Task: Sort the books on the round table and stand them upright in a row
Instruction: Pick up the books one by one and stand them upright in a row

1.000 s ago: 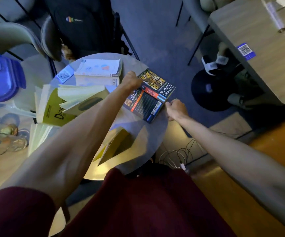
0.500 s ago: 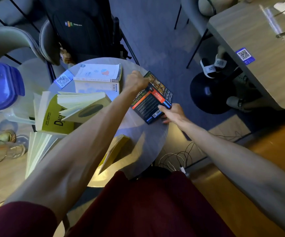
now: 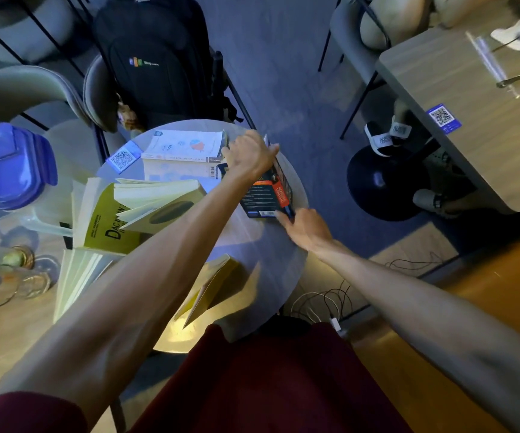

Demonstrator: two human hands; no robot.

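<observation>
dark book [image 3: 266, 195]: tilting up on its long edge at the far right rim of the round worktop [image 3: 252, 242], just beside the white book [image 3: 186, 143]
left grip [image 3: 249, 154]: curling over the dark book's far top edge, holding it
right grip [image 3: 307, 231]: reaching in with straight fingers, touching the dark book's near corner
yellow book [image 3: 102, 226]: lying open, well left of both grips

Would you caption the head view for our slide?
Left hand grips, right hand steadies a dark orange-banded paperback tilted on the round table.

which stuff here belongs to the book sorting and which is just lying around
Job: round table, dark book in the left hand, right hand at its lower edge, white book, yellow books.
Lying about: backpack, blue-lidded jug, glasses, QR card.
</observation>
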